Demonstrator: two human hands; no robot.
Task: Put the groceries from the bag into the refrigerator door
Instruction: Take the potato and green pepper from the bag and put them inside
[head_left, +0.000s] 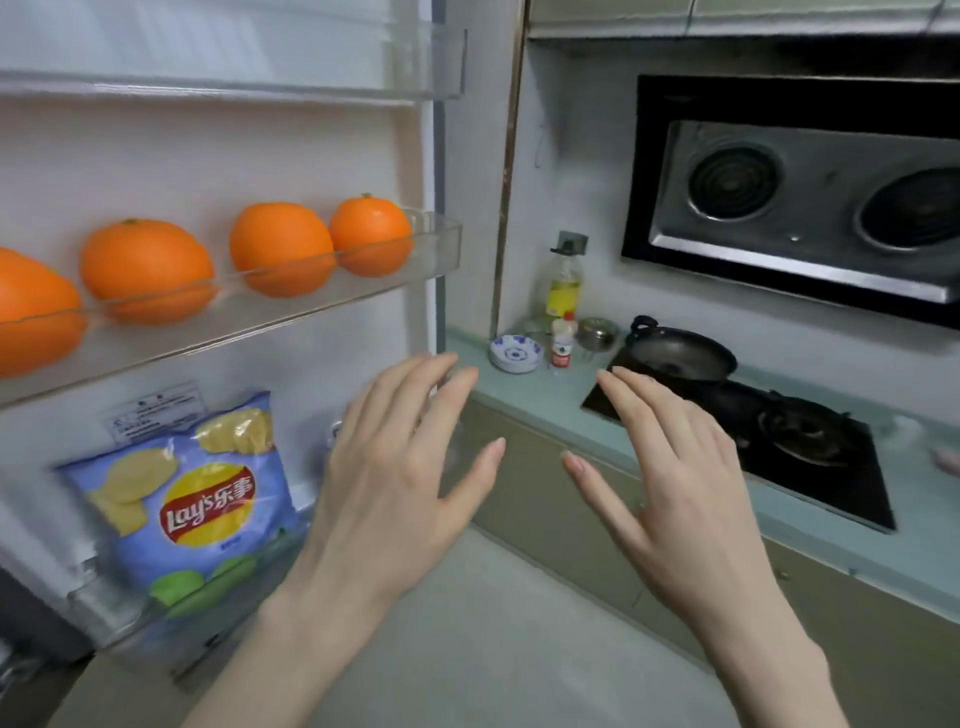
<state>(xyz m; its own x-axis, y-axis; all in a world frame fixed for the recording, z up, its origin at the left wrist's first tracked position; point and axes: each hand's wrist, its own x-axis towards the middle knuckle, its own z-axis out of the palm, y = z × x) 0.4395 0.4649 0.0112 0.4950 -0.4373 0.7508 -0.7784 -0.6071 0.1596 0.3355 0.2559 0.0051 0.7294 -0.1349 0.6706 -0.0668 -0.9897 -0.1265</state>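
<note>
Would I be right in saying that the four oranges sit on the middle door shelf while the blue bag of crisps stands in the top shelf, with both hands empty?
Not quite: the head view shows the blue bag of crisps in the lower clear door bin, below the four oranges on the middle door shelf. The left hand and right hand are indeed empty.

Leftmost orange cropped — door label unreadable.

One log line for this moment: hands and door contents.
left hand: open, empty | right hand: open, empty | oranges: middle door shelf | chip bag: lower door bin
</note>
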